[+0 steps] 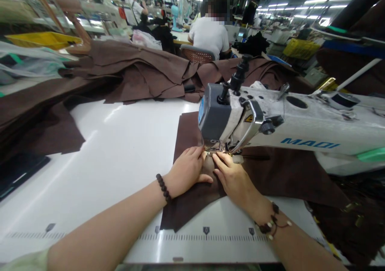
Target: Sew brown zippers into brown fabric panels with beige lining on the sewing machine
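Observation:
A piece of dark brown fabric (pixel 192 207) lies on the white table under the needle area of a sewing machine (pixel 300 120). My left hand (pixel 186 170) rests flat on the fabric, left of the presser foot, its fingers stretched out and the thumb pointing right. On the right side of the foot, my right hand (pixel 236 178) presses the fabric with fingertips close to the needle. A small lamp lights the spot between both hands. The machine's head hides part of the fabric behind it.
Stacked brown fabric pieces (pixel 144 68) run along the table's far side and down its left. A dark flat phone-like object (pixel 22 176) lies at the left edge. A ruler scale (pixel 206 237) marks the front. Beyond, a person in a white shirt (pixel 209 34) sits on a chair.

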`<state>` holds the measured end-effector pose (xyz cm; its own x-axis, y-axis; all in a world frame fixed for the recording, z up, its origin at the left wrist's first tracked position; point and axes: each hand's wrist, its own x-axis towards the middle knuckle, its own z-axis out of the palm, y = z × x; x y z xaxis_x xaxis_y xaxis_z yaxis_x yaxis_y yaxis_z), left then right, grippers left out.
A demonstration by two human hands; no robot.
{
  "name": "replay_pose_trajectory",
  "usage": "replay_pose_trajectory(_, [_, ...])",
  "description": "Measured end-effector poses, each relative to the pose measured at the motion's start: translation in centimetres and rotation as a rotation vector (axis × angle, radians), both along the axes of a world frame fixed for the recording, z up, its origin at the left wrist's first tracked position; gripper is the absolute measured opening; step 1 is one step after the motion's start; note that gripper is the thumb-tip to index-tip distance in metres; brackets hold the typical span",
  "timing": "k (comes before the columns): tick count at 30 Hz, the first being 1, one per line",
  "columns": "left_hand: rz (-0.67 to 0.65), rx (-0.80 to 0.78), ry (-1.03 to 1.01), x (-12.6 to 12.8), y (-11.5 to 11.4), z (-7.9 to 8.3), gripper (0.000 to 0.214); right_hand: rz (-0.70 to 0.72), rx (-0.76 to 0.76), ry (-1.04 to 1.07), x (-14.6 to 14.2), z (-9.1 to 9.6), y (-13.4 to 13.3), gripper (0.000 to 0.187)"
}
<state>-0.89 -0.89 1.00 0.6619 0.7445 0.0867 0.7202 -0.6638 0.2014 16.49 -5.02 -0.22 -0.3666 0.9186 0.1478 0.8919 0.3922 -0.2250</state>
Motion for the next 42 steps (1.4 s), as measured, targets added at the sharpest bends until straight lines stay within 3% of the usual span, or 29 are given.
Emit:
replay_pose_trajectory(20, [-0.03,0.063,-0.037,-0.1,1.1,-0.9,0.07,-0.005,0.041,0.006,-0.1,-0.3,0.8,0.037])
replay_pose_trajectory(42, [-0.054,0.046,0.017,-0.2,1.1,-0.5,0.069,0.005,0.028,0.006,0.1,-0.3,0.8,0.04])
